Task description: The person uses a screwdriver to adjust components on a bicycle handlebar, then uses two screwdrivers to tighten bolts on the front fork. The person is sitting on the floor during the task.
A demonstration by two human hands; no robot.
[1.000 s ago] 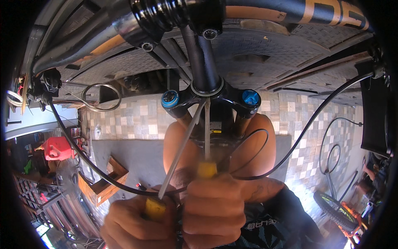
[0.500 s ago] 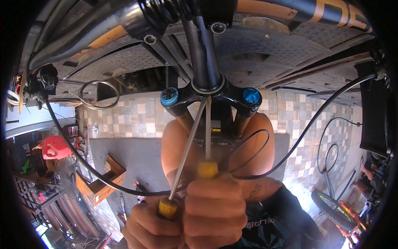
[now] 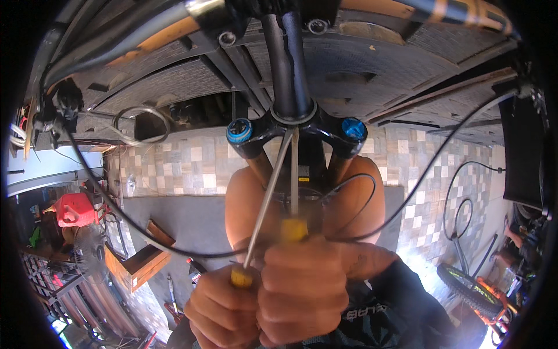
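My left hand (image 3: 222, 305) grips a yellow-handled screwdriver (image 3: 242, 275), its long shaft angled up. My right hand (image 3: 299, 291) grips a second yellow-handled screwdriver (image 3: 293, 227), its shaft nearly vertical. Both tips meet at the silver ring (image 3: 293, 120) at the base of the black steerer tube (image 3: 288, 64), on a bicycle fork crown (image 3: 325, 132) with blue caps. My hands are closed side by side; a black cable (image 3: 145, 232) loops past them. My bare legs (image 3: 238, 203) show behind the fork.
A handlebar (image 3: 133, 46) crosses the top. At left are a red plastic container (image 3: 75, 209), a wooden box (image 3: 133, 270) and a fan (image 3: 90, 256) on the tiled floor (image 3: 174, 168) around a grey mat (image 3: 180, 212). At right lies a bike wheel (image 3: 465, 291) among clutter.
My left hand has moved rightward toward my right hand, so its screwdriver leans less. Both tips stay at the ring. The handlebar and stem sit slightly higher in view.
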